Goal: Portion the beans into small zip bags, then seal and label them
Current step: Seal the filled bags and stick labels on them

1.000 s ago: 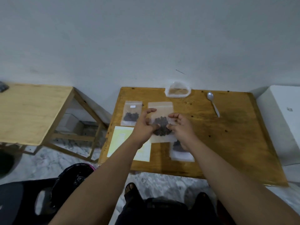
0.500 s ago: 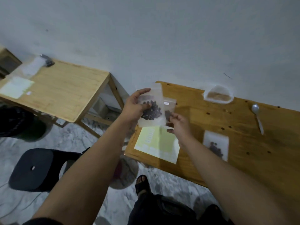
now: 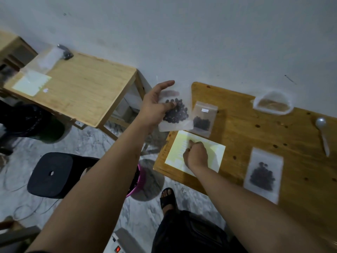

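My left hand (image 3: 156, 106) holds a clear zip bag of dark beans (image 3: 176, 114) up in the air past the left end of the brown table (image 3: 255, 136). My right hand (image 3: 196, 155) rests on the yellow label sheet (image 3: 213, 152) near the table's left front corner, its fingers curled and its fingertips on the sheet. A second bag of beans (image 3: 203, 119) with a small white label lies flat behind the sheet. A third bag of beans (image 3: 262, 174) lies to the right near the front edge.
A clear bowl (image 3: 272, 105) stands at the back of the table and a white spoon (image 3: 322, 136) lies to its right. A lighter wooden table (image 3: 76, 88) at the left carries another yellow sheet and clear bags. A black stool (image 3: 52, 174) and a pink bucket stand on the floor.
My left hand lifted the bag of beans off the table and carried it left. My right hand let go of that bag and came down onto the yellow sheet. The camera turned left.
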